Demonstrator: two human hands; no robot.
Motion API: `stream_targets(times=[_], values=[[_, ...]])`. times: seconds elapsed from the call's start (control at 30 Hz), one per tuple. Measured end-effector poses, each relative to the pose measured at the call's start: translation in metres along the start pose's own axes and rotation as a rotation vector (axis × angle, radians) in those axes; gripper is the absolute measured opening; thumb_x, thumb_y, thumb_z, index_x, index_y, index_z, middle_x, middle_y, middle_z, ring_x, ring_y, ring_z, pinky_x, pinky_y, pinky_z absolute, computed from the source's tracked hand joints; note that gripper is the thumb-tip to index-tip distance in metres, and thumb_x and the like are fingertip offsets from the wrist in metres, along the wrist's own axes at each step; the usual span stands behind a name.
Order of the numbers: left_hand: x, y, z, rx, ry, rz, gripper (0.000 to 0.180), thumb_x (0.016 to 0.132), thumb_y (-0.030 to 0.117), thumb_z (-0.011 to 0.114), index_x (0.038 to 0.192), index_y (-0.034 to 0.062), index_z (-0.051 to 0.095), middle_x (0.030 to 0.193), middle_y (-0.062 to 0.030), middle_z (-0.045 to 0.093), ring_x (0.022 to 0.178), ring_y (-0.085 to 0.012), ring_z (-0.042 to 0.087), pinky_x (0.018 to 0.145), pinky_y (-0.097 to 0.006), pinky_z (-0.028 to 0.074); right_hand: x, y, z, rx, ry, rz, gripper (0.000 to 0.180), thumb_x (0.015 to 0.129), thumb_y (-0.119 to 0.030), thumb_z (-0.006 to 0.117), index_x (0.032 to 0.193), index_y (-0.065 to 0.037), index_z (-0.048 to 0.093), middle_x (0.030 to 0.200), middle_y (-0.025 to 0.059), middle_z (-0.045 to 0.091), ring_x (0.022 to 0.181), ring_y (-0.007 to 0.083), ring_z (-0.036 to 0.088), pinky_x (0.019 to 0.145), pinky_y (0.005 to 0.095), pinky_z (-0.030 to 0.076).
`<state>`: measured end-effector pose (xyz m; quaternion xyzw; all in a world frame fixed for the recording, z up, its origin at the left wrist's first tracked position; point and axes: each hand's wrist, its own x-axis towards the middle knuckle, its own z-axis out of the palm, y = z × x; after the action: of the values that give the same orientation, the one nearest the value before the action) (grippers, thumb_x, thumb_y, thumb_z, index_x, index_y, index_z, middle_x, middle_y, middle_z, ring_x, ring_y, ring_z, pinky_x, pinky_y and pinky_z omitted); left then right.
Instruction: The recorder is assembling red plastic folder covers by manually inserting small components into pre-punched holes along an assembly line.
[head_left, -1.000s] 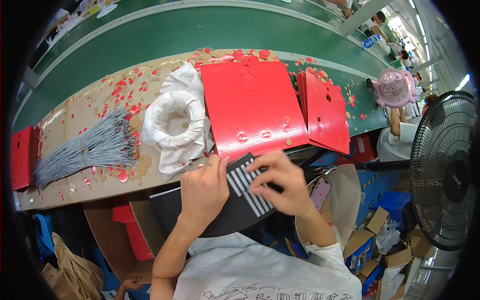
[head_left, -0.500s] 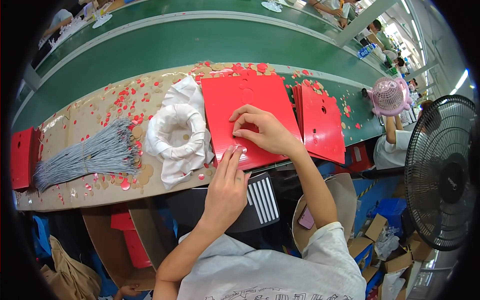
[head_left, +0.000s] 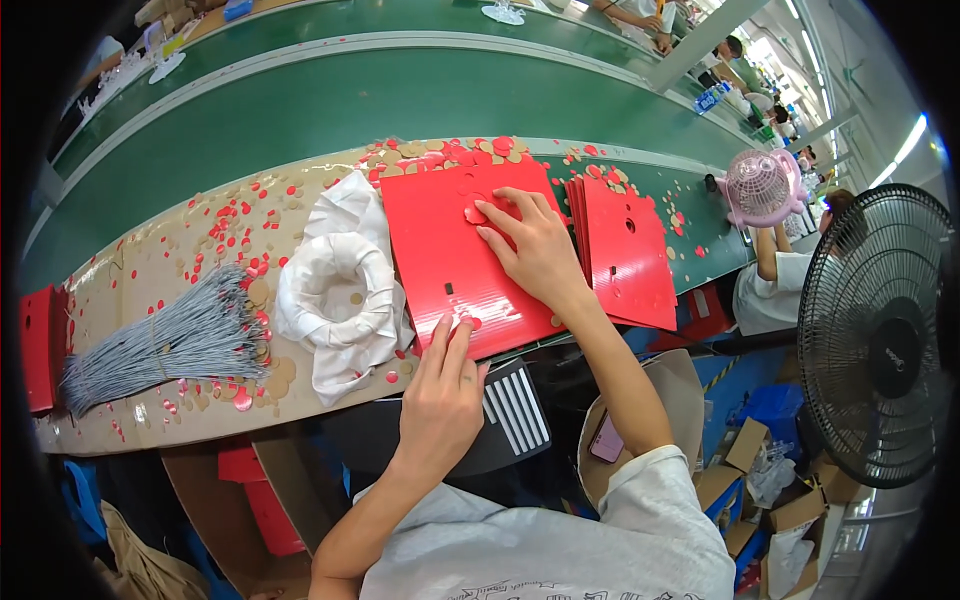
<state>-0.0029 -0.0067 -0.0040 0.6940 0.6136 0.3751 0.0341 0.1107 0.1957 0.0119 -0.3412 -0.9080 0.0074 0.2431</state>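
Note:
A red corrugated plastic sheet point(head_left: 425, 225), apparently the top of a stack, lies on the bench before me. My right hand point(head_left: 540, 245) rests on its upper part, fingers apart, with the fingertips at a round red disc point(head_left: 473, 208) in the sheet. Whether that disc is loose I cannot tell. My left hand point(head_left: 443, 405) lies at the sheet's near edge, its fingers stretched out and their tips beside a small red round piece point(head_left: 470, 323). Between the hands, a small dark slot point(head_left: 449, 288) pierces the sheet. Neither hand visibly grips anything.
Beside the sheet are a white cloth ring point(head_left: 340, 290) and a bundle of grey wire ties point(head_left: 165, 335). More red sheets point(head_left: 630, 255) stand at right. Red and tan discs litter the cardboard point(head_left: 200, 235). A pink fan point(head_left: 762, 188) and black fan point(head_left: 875, 335) stand rightward; co-workers sit beyond.
My right hand has moved up the sheet from the slot to the upper disc, its fingers opening out. The dark slot now shows. My left hand stays by the near edge.

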Motion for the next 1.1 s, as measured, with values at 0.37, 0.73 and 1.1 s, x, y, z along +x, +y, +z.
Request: stream_targets(times=[0.37, 0.73, 1.1], values=[[0.0, 0.0, 0.002, 0.018, 0.006, 0.017, 0.017, 0.087, 0.004, 0.068, 0.088, -0.0126, 0.065, 0.13, -0.0225, 0.06, 0.128, -0.0401, 0.056, 0.1, -0.045, 0.051, 0.054, 0.043, 0.013, -0.165, -0.12, -0.216, 0.058, 0.095, -0.037, 0.066, 0.141, -0.004, 0.052, 0.127, 0.0171, 0.064, 0.119, 0.0347, 0.059, 0.108, 0.0463, 0.042], [-0.004, 0.004, 0.008, 0.08, 0.055, 0.031, 0.018, 0.088, 0.003, 0.067, 0.092, -0.0141, 0.064, 0.13, -0.024, 0.059, 0.131, -0.0414, 0.053, 0.099, -0.045, 0.051, 0.09, 0.014, -0.051, -0.028, -0.072, -0.278, 0.048, 0.075, -0.014, 0.074, 0.12, -0.006, 0.06, 0.11, 0.0095, 0.063, 0.109, 0.0311, 0.059, 0.1, 0.0464, 0.045], [-0.024, 0.002, -0.039, -0.417, 0.167, -0.076, 0.007, 0.089, -0.004, 0.059, 0.082, -0.0042, 0.058, 0.089, -0.0166, 0.066, 0.073, -0.0336, 0.066, 0.063, -0.04, 0.05, 0.078, 0.126, -0.17, -0.167, 0.195, -0.009, 0.045, 0.077, -0.012, 0.069, 0.122, -0.008, 0.07, 0.101, 0.012, 0.07, 0.089, 0.0279, 0.069, 0.084, 0.0354, 0.057]])
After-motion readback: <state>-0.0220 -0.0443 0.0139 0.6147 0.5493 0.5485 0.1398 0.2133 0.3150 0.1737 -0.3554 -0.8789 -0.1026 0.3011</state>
